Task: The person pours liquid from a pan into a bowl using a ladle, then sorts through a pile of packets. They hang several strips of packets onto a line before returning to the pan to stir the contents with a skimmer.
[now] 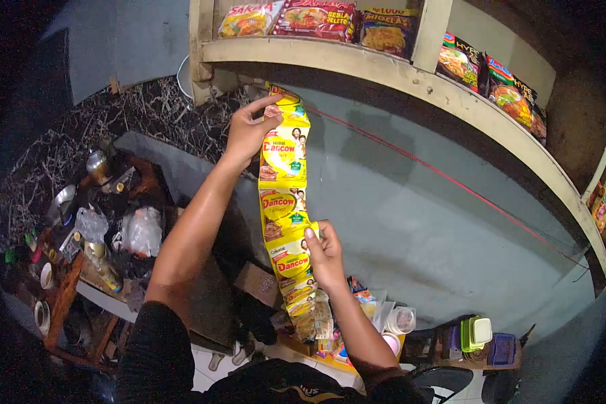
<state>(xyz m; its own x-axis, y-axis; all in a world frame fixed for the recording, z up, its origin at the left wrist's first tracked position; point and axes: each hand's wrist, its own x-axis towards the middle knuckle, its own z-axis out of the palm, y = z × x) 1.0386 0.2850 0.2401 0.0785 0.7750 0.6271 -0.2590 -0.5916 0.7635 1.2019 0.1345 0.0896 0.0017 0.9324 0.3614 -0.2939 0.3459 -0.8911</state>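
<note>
A long strip of yellow Dancow milk sachets (286, 161) hangs down in front of me below the shelf. My left hand (246, 132) pinches its upper end between thumb and fingers, near the shelf's underside. Lower down, my right hand (326, 258) grips the strip's right edge, with the thumb on the front. Below that hand the sachets bunch and fold toward the floor. A thin red string (411, 155) runs across the wall beside the strip's top.
Overhead, a curved wooden shelf (316, 59) holds noodle packets (314, 19). At left stands a cluttered table with plastic bags (142, 231) and a metal kettle (98, 165). Plastic containers (476, 334) stand low at right; a clear jar (401, 320) is near my right forearm.
</note>
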